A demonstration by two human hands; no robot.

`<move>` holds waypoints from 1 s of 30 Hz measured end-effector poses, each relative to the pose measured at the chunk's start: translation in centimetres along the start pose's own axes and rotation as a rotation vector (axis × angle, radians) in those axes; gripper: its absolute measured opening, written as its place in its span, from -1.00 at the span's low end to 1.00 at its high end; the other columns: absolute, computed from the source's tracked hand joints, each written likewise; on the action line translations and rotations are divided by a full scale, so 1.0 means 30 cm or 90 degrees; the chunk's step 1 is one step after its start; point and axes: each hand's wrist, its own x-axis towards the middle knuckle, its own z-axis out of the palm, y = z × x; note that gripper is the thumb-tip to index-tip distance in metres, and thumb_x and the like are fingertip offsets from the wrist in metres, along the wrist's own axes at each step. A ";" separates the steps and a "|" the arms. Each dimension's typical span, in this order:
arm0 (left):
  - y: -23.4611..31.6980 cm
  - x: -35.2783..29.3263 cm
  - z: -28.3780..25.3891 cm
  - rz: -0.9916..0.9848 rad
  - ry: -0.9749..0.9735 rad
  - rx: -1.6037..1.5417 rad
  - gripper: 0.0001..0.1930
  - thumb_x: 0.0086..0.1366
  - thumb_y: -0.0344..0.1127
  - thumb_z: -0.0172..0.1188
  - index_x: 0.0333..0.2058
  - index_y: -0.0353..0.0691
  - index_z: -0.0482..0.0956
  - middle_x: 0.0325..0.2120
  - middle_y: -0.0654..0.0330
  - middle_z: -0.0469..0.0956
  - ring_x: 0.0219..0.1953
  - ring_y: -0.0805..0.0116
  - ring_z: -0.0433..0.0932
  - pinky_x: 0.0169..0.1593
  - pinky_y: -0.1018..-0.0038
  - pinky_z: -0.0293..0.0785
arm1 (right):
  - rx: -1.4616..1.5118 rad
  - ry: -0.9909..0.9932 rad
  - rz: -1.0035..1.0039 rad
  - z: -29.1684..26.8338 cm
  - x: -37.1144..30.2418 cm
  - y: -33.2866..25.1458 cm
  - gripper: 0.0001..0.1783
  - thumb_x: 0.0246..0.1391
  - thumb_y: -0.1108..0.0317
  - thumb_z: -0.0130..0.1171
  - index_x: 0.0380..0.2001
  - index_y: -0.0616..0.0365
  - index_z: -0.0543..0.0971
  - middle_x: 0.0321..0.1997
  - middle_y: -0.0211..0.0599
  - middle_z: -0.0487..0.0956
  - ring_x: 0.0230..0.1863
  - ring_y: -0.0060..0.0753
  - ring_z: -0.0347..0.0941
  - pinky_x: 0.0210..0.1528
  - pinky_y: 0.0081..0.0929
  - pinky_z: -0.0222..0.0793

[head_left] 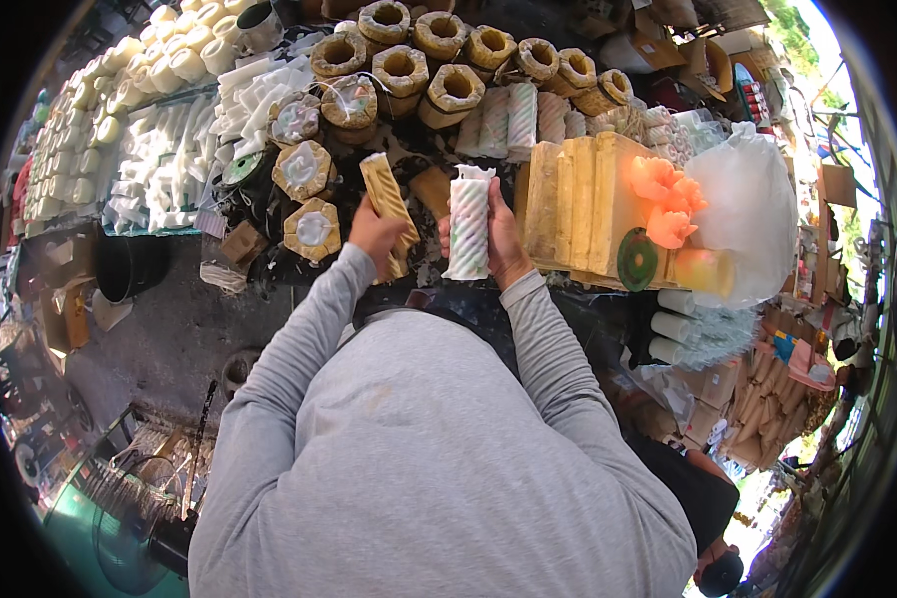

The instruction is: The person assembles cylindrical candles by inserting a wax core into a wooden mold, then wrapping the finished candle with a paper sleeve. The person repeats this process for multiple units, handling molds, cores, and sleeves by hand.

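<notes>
My left hand (375,237) is closed around a long yellow mould piece (385,199) with twisted grooves, tilted to the left. My right hand (507,239) grips a white spiral candle (468,224) with pastel stripes, held upright with a ragged top rim. Between the two, partly hidden behind the candle, lies another yellow-brown mould piece (431,187). Left of my left hand stand octagonal yellow moulds (312,229) filled with pale wax. Just right of my right hand is a row of big yellow blocks (573,204).
Hollow moulds (401,70) and striped spiral candles (521,120) stand at the back. White candles (164,164) crowd the left. An orange flower-shaped piece (665,199) and a clear plastic bag (747,209) are on the right. A fan (135,528) stands lower left; another person (693,498) is lower right.
</notes>
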 end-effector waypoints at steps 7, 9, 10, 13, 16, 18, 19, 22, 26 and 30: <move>0.026 0.237 -0.018 0.002 0.160 0.439 -0.35 0.23 -0.12 0.39 0.10 -0.58 0.47 -0.09 -0.27 0.69 -0.02 -0.18 0.70 0.10 0.14 0.62 | 0.062 0.053 -0.051 0.040 0.028 0.030 -0.12 0.48 -0.43 -0.30 0.17 0.24 0.54 -0.14 -0.05 0.71 -0.17 -0.10 0.73 -0.04 -0.04 0.74; 0.047 0.205 -0.001 0.013 0.143 0.505 -0.25 0.33 0.04 0.39 0.18 -0.58 0.44 0.14 -0.44 0.55 0.18 -0.36 0.57 0.27 0.11 0.53 | 0.054 0.040 -0.057 0.048 0.021 0.024 -0.10 0.48 -0.44 -0.31 0.16 0.25 0.54 -0.14 -0.06 0.71 -0.17 -0.10 0.73 -0.04 -0.05 0.73; 0.054 0.167 0.016 0.085 0.153 0.519 -0.23 0.34 0.05 0.38 0.22 -0.57 0.42 0.20 -0.44 0.49 0.24 -0.33 0.52 0.31 0.13 0.49 | 0.051 0.032 -0.056 0.054 0.013 0.021 -0.09 0.47 -0.45 -0.31 0.16 0.26 0.54 -0.14 -0.06 0.71 -0.16 -0.11 0.72 -0.04 -0.06 0.73; 0.088 0.003 0.063 0.280 0.089 0.489 -0.14 0.36 0.03 0.40 0.36 -0.52 0.29 0.37 -0.37 0.32 0.41 -0.19 0.37 0.42 0.21 0.36 | 0.000 0.025 -0.090 0.090 -0.010 0.018 -0.07 0.45 -0.48 -0.30 0.18 0.24 0.54 -0.09 -0.10 0.71 -0.15 -0.15 0.72 -0.05 -0.11 0.72; 0.142 -0.150 0.114 0.236 -0.272 0.016 0.03 0.24 -0.14 0.56 0.50 -0.39 0.11 0.38 -0.12 0.37 0.42 0.08 0.37 0.44 0.30 0.29 | -0.038 0.089 -0.164 0.169 -0.011 0.034 -0.21 0.50 -0.35 -0.13 0.22 0.21 0.55 0.03 -0.28 0.68 -0.02 -0.38 0.66 0.06 -0.29 0.64; 0.205 -0.199 0.113 0.186 -0.357 0.014 0.13 0.06 -0.33 0.60 0.54 -0.23 0.08 0.28 0.01 0.47 0.28 0.18 0.48 0.36 0.33 0.39 | -0.101 0.134 -0.207 0.236 -0.003 0.043 -0.29 0.51 -0.26 -0.04 0.23 0.20 0.56 0.09 -0.37 0.65 0.06 -0.48 0.61 0.12 -0.38 0.59; 0.243 -0.207 0.103 0.191 -0.338 0.072 0.13 0.03 -0.33 0.58 0.53 -0.20 0.11 0.22 0.01 0.52 0.22 0.18 0.53 0.32 0.33 0.43 | -0.124 0.086 -0.237 0.262 -0.008 0.025 -0.47 0.52 -0.03 0.13 0.24 0.21 0.55 0.14 -0.43 0.61 0.09 -0.61 0.53 0.11 -0.54 0.50; 0.345 -0.234 0.029 0.201 -0.320 0.309 -0.04 -0.07 -0.33 0.53 0.38 -0.25 0.33 -0.06 0.00 0.68 -0.04 0.16 0.68 0.10 0.29 0.59 | -0.340 0.065 -0.225 0.299 -0.033 -0.105 -0.57 0.46 0.15 0.25 0.22 0.17 0.57 0.08 -0.46 0.63 0.01 -0.71 0.52 -0.02 -0.63 0.48; 0.429 -0.275 -0.102 0.177 -0.460 0.431 -0.15 -0.07 -0.26 0.53 0.25 -0.28 0.42 -0.05 -0.03 0.68 -0.05 0.13 0.67 0.09 0.30 0.57 | -0.573 -0.055 -0.024 0.359 -0.060 -0.206 -0.67 0.36 0.28 0.36 0.11 0.15 0.64 -0.10 -0.53 0.65 -0.19 -0.77 0.50 -0.24 -0.73 0.44; 0.444 -0.281 -0.211 0.118 -0.506 0.404 -0.16 -0.07 -0.33 0.53 0.25 -0.28 0.42 -0.08 0.10 0.64 -0.04 0.24 0.60 0.12 0.34 0.54 | -0.756 -0.021 -0.040 0.466 -0.010 -0.153 -0.75 0.33 0.47 0.32 0.04 0.25 0.66 -0.19 -0.40 0.68 -0.23 -0.62 0.56 -0.20 -0.58 0.53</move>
